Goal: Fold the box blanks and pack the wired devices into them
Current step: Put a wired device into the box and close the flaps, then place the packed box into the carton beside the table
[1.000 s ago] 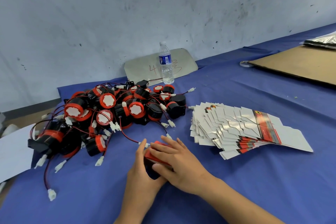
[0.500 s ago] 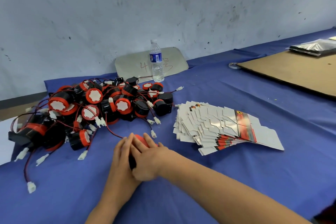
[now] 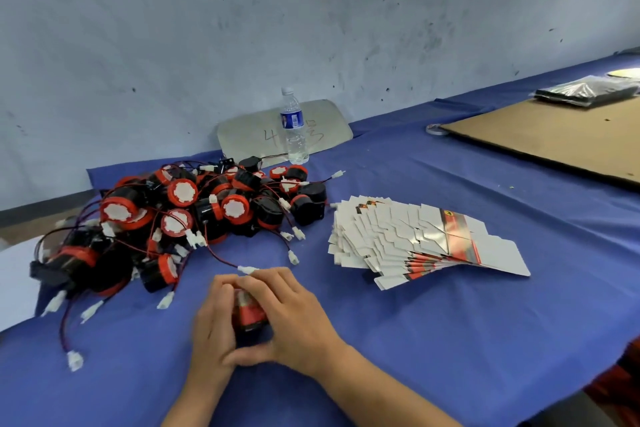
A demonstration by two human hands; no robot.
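Both hands (image 3: 256,319) around red box (image 3: 248,314)

The person's bare left hand (image 3: 211,326) and bare right hand (image 3: 294,319) showed no gloves, rings or watch, and both forearms were uncovered, with no sleeve in view.

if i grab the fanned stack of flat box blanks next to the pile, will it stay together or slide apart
Likely to slide apart: the box blanks already lie fanned out, loose and unbound. They look like thin glossy card, so probably slippery against each other and light. The far end of the top sheet curves upward, which suggests they will flex rather than stay stiff; squaring them up and pinching from both sides seems safer.
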